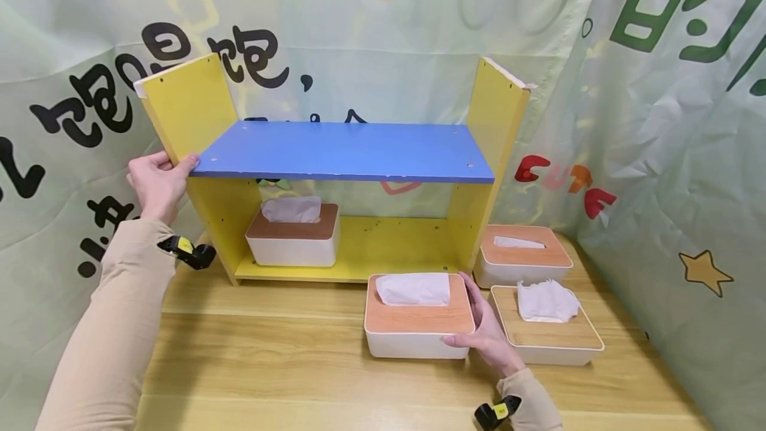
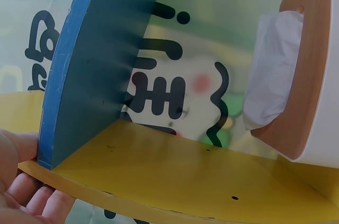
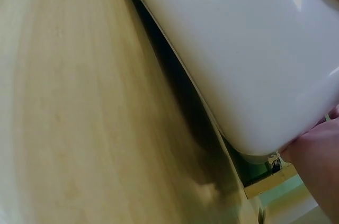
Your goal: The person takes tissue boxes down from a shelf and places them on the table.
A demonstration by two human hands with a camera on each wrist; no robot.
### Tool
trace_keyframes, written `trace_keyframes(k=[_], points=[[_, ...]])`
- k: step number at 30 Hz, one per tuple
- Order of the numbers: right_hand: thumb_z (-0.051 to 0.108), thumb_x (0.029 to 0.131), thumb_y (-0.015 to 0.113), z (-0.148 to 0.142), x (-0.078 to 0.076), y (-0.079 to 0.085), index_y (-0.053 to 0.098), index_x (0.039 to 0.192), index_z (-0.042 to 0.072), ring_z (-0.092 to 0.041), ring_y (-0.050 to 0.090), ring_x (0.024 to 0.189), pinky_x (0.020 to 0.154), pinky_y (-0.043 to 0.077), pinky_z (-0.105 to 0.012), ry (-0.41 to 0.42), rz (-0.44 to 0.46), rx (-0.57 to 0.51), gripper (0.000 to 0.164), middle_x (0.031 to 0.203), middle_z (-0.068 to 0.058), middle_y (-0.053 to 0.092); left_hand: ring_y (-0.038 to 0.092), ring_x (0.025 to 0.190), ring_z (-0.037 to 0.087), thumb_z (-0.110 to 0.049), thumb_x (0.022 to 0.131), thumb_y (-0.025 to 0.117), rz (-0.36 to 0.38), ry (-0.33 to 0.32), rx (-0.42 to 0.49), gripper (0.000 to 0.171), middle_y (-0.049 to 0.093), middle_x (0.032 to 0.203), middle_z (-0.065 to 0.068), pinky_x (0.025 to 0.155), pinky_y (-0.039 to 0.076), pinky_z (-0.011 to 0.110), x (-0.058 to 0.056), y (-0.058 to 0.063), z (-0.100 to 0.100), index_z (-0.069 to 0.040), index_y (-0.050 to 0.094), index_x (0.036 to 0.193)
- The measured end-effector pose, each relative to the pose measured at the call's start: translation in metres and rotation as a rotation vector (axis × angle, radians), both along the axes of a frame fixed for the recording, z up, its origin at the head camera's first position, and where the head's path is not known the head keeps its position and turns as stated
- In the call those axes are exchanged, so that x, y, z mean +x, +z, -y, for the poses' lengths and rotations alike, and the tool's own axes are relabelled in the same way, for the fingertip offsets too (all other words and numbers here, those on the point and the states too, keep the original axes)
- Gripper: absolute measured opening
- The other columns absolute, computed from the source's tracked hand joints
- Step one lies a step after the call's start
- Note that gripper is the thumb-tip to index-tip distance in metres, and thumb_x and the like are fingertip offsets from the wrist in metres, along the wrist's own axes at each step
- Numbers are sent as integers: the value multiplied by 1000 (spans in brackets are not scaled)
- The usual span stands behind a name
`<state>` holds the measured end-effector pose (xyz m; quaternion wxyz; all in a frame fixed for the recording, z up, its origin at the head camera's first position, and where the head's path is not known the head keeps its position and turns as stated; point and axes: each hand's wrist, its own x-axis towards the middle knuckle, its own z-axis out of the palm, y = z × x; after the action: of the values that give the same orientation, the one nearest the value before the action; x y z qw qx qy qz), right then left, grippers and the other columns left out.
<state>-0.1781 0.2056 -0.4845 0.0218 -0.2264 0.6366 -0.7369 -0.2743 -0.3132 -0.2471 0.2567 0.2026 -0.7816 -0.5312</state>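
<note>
My left hand [image 1: 160, 183] grips the left side panel of a yellow shelf unit [image 1: 197, 95], its thumb at the front corner of the blue shelf board [image 1: 347, 150]. In the left wrist view the fingers [image 2: 39, 200] wrap the yellow panel's edge. My right hand [image 1: 492, 339] holds a white tissue box [image 1: 413, 346] with a wood-look lid by its right end, in front of the unit. White tissue stands out of its slot. Below the box's edge in the right wrist view runs a dark gap or shadow. Another tissue box [image 1: 293, 251] sits inside on the lower left.
Right of the unit stand two more tissue boxes, one behind [image 1: 526, 275] and one nearer [image 1: 556, 354], close to my right hand. All rest on a wooden table [image 1: 269, 364]. Printed curtains [image 1: 371, 38] hang behind and along the right side.
</note>
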Motion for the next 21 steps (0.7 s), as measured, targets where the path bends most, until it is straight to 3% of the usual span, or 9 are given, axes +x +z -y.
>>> trace_keyframes(k=[3, 4, 7, 9, 10, 12, 16, 21], points=[[-10, 69, 80, -1, 0, 0, 2, 160, 1, -1, 52, 124, 100, 50, -23, 2, 13, 8, 120, 147, 11, 39, 28, 147, 0, -34, 90, 73, -14, -5, 4, 57, 42, 47, -41, 91, 44, 8, 0, 0, 0, -7, 60, 138], [-10, 69, 80, -1, 1, 0, 1, 159, 0, -1, 53, 124, 100, 49, -23, 3, 14, 7, 120, 147, 11, 39, 33, 145, -1, -34, 90, 73, -14, -3, 5, 57, 43, 47, -41, 90, 44, 8, 0, 0, 0, -7, 60, 138], [-11, 69, 79, -2, 1, -2, -2, 159, -2, 0, 52, 125, 101, 48, -22, 7, 14, 2, 121, 148, 12, 38, 54, 120, -8, -34, 89, 74, -8, 5, 1, 56, 44, 48, -41, 84, 45, 6, 0, 0, 0, -8, 61, 137], [-11, 69, 79, -3, 1, -3, -3, 159, -3, 1, 51, 126, 101, 47, -21, 11, 12, 0, 121, 149, 12, 38, 61, 98, -10, -35, 89, 74, -2, 11, -4, 56, 44, 48, -41, 80, 46, 5, 0, 0, 0, -9, 62, 137], [-11, 69, 79, -3, 2, -3, -3, 159, -2, 1, 51, 126, 102, 47, -21, 14, 16, -2, 122, 149, 13, 38, 60, 97, -11, -35, 89, 74, -2, 12, -6, 56, 44, 48, -41, 79, 46, 5, 0, 1, 0, -9, 62, 137], [-10, 70, 79, -4, 1, -4, -4, 159, -2, 0, 51, 126, 102, 47, -21, 23, 14, 0, 122, 150, 13, 38, 60, 106, -8, -35, 89, 74, -2, 11, -9, 56, 44, 47, -40, 80, 46, 5, 0, 1, 0, -9, 62, 137], [-9, 72, 78, -5, 2, -4, -6, 160, 2, -3, 53, 125, 101, 48, -23, 52, 28, 1, 122, 150, 12, 38, 34, 145, 1, -34, 90, 73, -10, 0, 1, 56, 43, 47, -41, 93, 46, 10, 0, 1, -1, -7, 60, 138], [-9, 73, 77, -8, 3, -4, -9, 160, 3, -5, 54, 125, 102, 48, -24, 75, 49, -7, 123, 151, 12, 36, 20, 150, 2, -32, 90, 73, -29, -12, 19, 57, 45, 50, -41, 109, 40, 16, 0, 0, -1, -5, 59, 138]])
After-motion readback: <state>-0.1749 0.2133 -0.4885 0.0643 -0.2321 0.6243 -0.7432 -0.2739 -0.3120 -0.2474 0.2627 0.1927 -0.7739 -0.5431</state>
